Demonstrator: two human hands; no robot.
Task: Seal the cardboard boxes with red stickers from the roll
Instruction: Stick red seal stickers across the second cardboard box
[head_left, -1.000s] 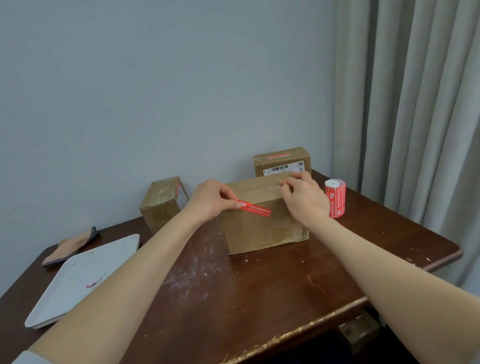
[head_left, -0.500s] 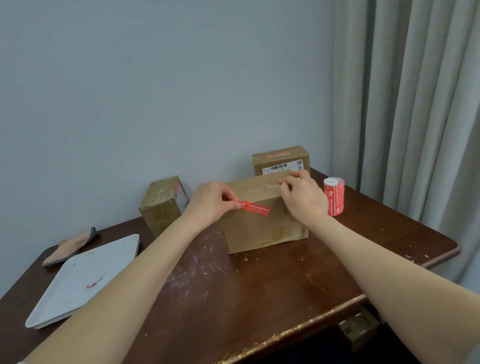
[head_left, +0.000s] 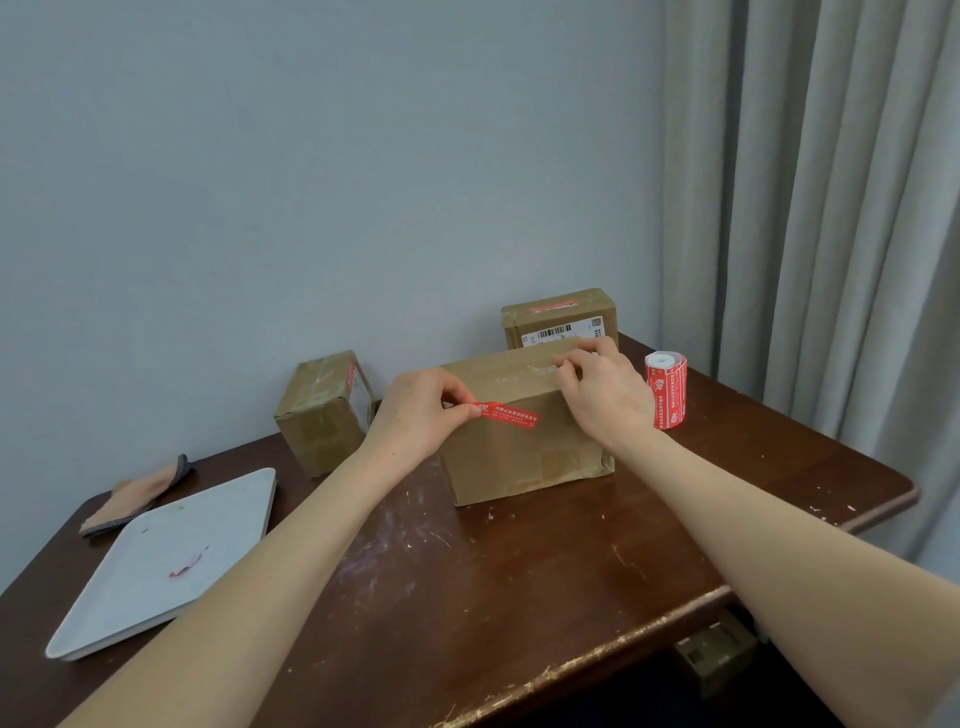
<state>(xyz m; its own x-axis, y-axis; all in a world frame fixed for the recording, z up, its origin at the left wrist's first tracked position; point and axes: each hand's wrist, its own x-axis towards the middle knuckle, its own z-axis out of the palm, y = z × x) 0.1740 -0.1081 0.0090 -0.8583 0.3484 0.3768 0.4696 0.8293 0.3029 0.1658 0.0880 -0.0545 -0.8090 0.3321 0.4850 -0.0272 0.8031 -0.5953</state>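
A brown cardboard box (head_left: 519, 457) stands in the middle of the dark wooden table (head_left: 519, 597). My left hand (head_left: 415, 415) pinches one end of a loose red sticker (head_left: 511, 414), which hangs in front of the box's near face. My right hand (head_left: 605, 395) rests on the box's top right edge with its fingers curled over the taped seam. The red sticker roll (head_left: 666, 388) stands upright just right of that hand. Two more boxes stand behind: one at the back left (head_left: 324, 410), one at the back (head_left: 561, 317) with a red sticker on top.
A white tray (head_left: 156, 566) with a small pink scrap lies at the left. Behind it lies a tan cloth piece (head_left: 137, 499). A grey curtain (head_left: 831, 208) hangs at the right, the wall runs close behind the boxes, and a small box (head_left: 714, 652) sits below the table's edge.
Both hands and the sticker stay almost where they were; the sticker has shifted slightly up along the box's front.
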